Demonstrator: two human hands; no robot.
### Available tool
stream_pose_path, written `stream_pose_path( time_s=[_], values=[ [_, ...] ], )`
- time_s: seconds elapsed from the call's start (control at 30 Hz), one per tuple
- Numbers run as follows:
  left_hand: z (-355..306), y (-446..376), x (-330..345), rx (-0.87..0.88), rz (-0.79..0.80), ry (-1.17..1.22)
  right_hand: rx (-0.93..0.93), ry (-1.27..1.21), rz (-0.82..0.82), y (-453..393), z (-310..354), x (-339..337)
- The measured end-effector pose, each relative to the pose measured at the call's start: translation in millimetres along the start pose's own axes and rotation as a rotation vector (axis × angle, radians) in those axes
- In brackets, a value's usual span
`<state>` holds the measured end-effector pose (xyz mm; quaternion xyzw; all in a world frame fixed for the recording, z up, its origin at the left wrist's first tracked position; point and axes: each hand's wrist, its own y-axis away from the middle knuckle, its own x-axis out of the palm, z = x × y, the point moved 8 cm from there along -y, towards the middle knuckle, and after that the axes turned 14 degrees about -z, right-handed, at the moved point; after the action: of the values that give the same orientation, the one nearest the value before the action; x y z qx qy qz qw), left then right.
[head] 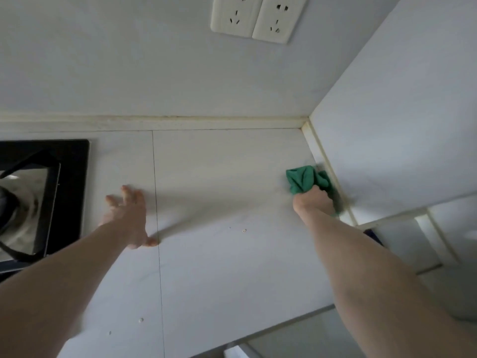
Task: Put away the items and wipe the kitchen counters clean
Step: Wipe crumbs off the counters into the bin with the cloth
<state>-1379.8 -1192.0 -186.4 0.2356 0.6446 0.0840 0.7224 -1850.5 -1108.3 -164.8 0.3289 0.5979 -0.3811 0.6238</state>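
Note:
The white kitchen counter (219,177) fills the middle of the head view. My right hand (313,201) grips a bunched green cloth (304,180) and presses it on the counter right beside the right-hand wall strip. My left hand (129,215) lies flat on the counter with its fingers spread, just left of a thin seam in the surface, and holds nothing. A few small crumbs (244,230) dot the counter near the front.
A black gas hob (69,189) with a pan support sits at the left edge. A double wall socket (258,18) is on the back wall. A white side wall (400,125) bounds the counter on the right. The counter's front edge runs at lower right.

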Motion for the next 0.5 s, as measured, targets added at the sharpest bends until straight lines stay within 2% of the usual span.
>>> stream_pose_path(
  time_s=[0.13, 0.33, 0.4, 0.5],
  values=[
    [-2.4, 1.4, -1.2, -0.004, 0.004, 0.003, -0.034, -0.026, 0.041, 57.5, 25.2, -7.9],
    [-4.4, 5.0, -4.1, -0.015, 0.010, -0.026, -0.266, -0.135, 0.196, 164.6, 91.7, -17.5],
    [-2.6, 3.2, -2.5, -0.008, -0.004, -0.020, -0.285, -0.215, 0.211, 163.5, 94.9, -34.1],
    [1.4, 0.4, 1.3, -0.009, -0.007, -0.021, -0.243, -0.286, 0.100, 123.1, 69.2, -58.8]
  ],
)
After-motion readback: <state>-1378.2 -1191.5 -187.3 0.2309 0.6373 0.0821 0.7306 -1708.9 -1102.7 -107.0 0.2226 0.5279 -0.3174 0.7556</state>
